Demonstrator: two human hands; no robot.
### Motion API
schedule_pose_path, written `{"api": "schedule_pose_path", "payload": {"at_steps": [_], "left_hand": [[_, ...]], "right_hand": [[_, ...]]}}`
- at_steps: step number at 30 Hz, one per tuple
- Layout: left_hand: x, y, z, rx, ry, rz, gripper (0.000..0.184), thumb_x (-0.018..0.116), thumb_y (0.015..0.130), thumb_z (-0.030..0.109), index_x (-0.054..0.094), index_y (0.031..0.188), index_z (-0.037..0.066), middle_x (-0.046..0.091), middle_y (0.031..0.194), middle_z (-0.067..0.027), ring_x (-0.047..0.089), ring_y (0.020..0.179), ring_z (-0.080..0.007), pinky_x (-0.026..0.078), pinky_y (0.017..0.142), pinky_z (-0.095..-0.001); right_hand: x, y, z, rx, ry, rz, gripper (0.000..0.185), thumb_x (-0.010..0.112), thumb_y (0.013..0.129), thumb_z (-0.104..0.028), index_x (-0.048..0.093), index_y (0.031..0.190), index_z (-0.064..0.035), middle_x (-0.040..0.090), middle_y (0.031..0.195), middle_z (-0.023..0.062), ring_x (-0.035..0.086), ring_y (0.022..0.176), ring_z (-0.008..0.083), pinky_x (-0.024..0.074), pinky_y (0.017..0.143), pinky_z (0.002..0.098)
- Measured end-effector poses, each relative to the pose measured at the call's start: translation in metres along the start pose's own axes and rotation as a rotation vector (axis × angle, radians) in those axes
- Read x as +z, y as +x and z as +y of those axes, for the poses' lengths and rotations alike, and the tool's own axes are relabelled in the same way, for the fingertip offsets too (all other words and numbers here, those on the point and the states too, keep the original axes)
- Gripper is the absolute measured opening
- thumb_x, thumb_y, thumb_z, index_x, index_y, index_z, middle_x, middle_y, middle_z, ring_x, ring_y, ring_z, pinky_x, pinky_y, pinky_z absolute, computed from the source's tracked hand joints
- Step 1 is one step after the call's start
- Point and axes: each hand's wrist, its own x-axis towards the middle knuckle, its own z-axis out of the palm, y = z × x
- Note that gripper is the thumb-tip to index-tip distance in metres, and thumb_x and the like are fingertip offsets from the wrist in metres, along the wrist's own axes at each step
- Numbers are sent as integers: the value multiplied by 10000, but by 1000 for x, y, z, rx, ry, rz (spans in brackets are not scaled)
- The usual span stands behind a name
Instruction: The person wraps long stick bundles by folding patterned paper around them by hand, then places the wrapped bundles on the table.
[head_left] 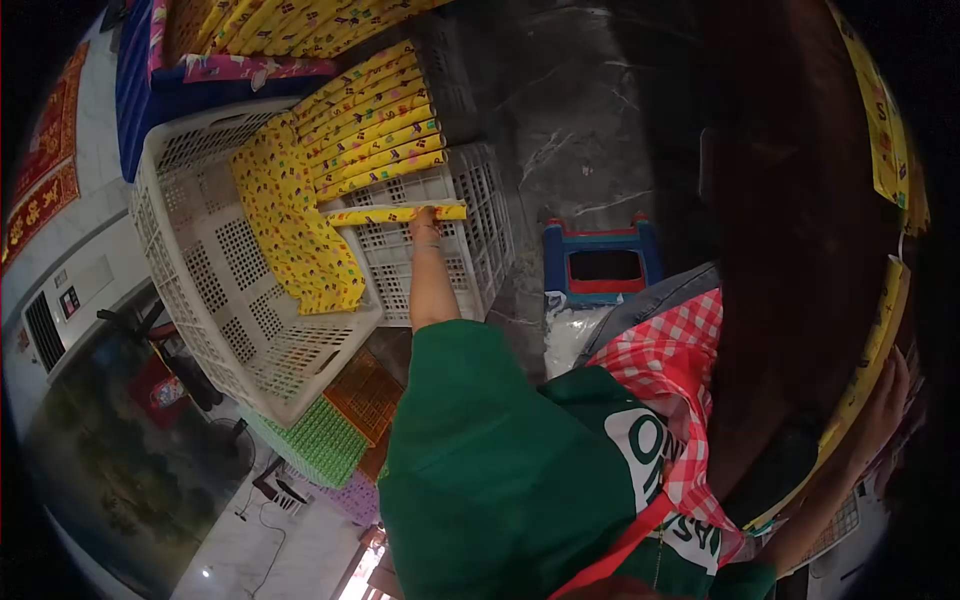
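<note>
My left hand [427,222] is closed on a narrow yellow patterned strip [375,215], which lies across the rim of an upturned white crate. Right above it, several yellow patterned rolls [370,125] lie side by side on that crate. A loose yellow patterned sheet [295,215] hangs from them into the open white crate [200,290]. At the far right, my right hand [885,400] is beside a long yellow strip [868,365] at the edge of the dark table. Its fingers are dim, and their grip cannot be made out.
A blue bin [140,100] with more yellow pieces stands at the upper left. Green patterned stuff [315,440] is under the open crate. A blue and red stool [600,262] stands on the dark marble floor [580,130]. The dark table [775,200] fills the right side.
</note>
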Motion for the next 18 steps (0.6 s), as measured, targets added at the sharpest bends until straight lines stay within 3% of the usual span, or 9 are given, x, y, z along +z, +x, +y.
{"api": "schedule_pose_path", "payload": {"at_steps": [2,3,4,6,7,9,12,16,18], "left_hand": [[16,-29,22,-190,359,310,237,578,819,175,555,985,7,586,788,-96,559,620,-154,446,500,-288],[30,-77,29,173,278,405,195,514,864,148,510,713,25,478,561,-74,426,450,-180,394,414,-294],[32,-49,29,173,283,403,195,514,864,148,510,713,25,478,561,-74,426,450,-180,394,414,-294],[41,32,26,729,433,763,372,514,862,398,575,943,40,546,612,-78,493,475,-150,409,433,-298],[45,11,36,729,439,759,372,514,862,398,575,943,40,546,612,-78,493,475,-150,409,433,-298],[63,-62,77,88,-190,122,395,468,898,389,537,793,14,409,519,-40,382,422,-163,354,381,-295],[65,-11,70,127,-298,57,444,464,870,479,592,913,56,446,547,-18,377,417,-122,356,379,-273],[53,23,49,154,-411,-50,323,517,877,334,542,1024,47,588,893,-82,604,778,-196,535,598,-290],[45,11,43,186,-648,-135,256,485,878,253,502,977,17,544,1022,-119,570,917,-259,529,705,-340]], "right_hand": [[-1,-3,2,8,-22,10,309,386,955,-219,509,1198,-74,518,1194,67,500,1093,177,419,905,299],[-2,-5,4,13,-42,19,307,392,953,-214,509,1197,-69,518,1194,68,498,1095,177,419,904,295],[-3,-6,7,19,-43,18,307,392,953,-214,509,1197,-69,518,1194,68,498,1095,177,419,904,295],[-5,-6,15,-46,-77,11,303,400,950,-205,510,1192,-59,521,1188,68,501,1092,179,426,896,296],[-5,-7,17,-40,-80,7,303,400,950,-205,510,1192,-59,521,1188,68,501,1092,179,426,896,296],[-5,-5,20,-90,-107,-7,300,396,951,-198,510,1187,-53,518,1190,70,498,1097,181,431,897,301],[-3,-11,6,-101,-97,21,293,386,953,-185,513,1183,-55,517,1188,74,494,1103,179,427,915,306],[-4,-12,7,-141,-146,23,286,392,949,-169,516,1168,-34,531,1150,77,500,1071,185,381,919,278],[-2,-9,9,-112,-127,5,286,385,950,-162,515,1168,-32,525,1162,79,498,1076,186,381,922,278]]}}
